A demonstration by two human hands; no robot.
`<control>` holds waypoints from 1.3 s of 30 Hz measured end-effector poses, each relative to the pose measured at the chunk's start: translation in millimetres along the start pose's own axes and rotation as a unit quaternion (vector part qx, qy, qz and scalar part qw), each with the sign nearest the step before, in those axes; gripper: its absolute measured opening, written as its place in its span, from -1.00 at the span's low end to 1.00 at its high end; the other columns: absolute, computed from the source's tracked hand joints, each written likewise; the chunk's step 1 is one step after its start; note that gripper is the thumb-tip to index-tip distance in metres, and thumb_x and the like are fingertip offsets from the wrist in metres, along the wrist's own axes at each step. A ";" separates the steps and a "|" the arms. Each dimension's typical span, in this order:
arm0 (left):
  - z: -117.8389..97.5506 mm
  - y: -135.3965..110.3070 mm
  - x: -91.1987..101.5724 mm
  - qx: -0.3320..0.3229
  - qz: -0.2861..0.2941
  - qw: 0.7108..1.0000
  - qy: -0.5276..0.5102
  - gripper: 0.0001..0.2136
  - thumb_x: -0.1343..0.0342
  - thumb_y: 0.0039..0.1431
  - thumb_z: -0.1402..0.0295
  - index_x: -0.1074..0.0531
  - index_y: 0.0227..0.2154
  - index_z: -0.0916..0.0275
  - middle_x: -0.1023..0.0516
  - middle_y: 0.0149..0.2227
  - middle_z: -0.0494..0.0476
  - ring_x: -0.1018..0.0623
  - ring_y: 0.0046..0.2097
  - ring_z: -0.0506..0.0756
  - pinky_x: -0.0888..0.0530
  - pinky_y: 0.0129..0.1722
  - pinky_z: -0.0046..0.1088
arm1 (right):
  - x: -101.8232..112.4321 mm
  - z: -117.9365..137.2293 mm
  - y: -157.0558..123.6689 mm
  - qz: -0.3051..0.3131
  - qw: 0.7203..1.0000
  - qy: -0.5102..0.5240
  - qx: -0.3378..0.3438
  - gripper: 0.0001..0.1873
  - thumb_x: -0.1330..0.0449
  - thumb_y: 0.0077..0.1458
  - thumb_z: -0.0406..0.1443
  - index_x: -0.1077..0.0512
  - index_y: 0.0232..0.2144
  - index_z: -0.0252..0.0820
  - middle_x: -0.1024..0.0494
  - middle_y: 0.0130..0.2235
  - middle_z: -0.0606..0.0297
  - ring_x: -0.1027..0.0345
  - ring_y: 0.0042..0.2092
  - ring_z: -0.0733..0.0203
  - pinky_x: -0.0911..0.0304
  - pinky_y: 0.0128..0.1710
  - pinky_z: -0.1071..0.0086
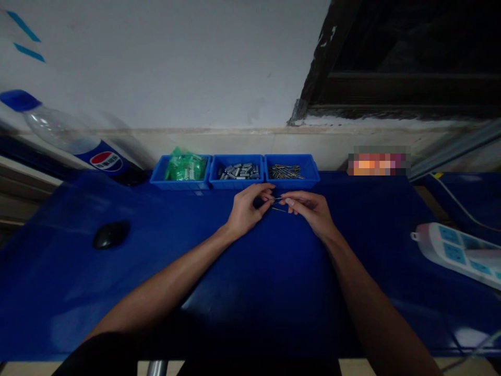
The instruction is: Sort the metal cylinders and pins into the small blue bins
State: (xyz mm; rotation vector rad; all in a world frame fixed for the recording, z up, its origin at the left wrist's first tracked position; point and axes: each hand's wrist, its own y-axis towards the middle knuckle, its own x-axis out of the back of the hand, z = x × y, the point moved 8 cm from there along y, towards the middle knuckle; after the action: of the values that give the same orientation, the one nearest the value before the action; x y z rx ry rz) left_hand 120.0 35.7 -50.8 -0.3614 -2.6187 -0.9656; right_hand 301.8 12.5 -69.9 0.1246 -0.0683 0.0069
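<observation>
Right hand (312, 207) is pinching slim rod (277, 198) between thumb and finger, left hand (246, 208) is curving toward its far end, hold too dim to confirm; uneven pressure could be dropping it onto the pin (279, 210) lying just below the grip.

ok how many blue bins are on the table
3, side by side at the back of the table: the left bin with green bags, the middle bin with metal pieces, the right bin with thin rods.
</observation>
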 end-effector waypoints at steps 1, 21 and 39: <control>0.2 0.3 0.5 0.005 -0.001 1.000 -0.001 -0.70 -0.30 0.26 0.52 -0.53 0.04 0.27 -0.68 -0.16 0.14 -0.69 -0.21 0.02 -0.66 -0.04 -0.37 | 1.1 -1.6 0.1 -0.004 1.000 0.001 -0.002 -0.82 -0.40 0.13 -0.19 -0.73 -0.21 -0.05 -0.76 -0.30 0.24 -0.48 -0.44 0.23 -0.35 -0.40 0.32; -14.6 -6.1 -7.7 -0.034 0.050 0.996 0.069 -0.75 -0.24 0.36 0.39 -0.49 0.05 0.27 -0.65 -0.14 0.18 -0.65 -0.12 0.10 -0.62 -0.04 -0.29 | 18.6 -2.2 1.7 -0.107 0.990 0.081 0.038 -0.80 -0.35 0.17 -0.19 -0.71 -0.16 -0.02 -0.76 -0.15 0.20 -0.50 -0.35 0.20 -0.35 -0.41 0.31; -6.1 -2.5 -17.4 -0.034 0.127 0.989 0.073 -0.84 -0.10 0.43 0.45 -0.53 -0.03 0.23 -0.65 -0.13 0.19 -0.60 -0.10 0.14 -0.55 0.00 -0.25 | 6.9 -6.2 20.3 -0.032 0.997 0.069 0.035 -0.83 -0.32 0.22 -0.18 -0.70 -0.26 -0.09 -0.67 -0.37 0.28 -0.41 -0.47 0.27 -0.25 -0.45 0.34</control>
State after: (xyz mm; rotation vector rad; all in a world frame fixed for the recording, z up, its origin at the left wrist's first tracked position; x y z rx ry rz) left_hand 136.4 27.7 -54.5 -0.6011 -2.3436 -0.9565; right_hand 309.0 33.5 -73.1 0.1951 0.0731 -0.0464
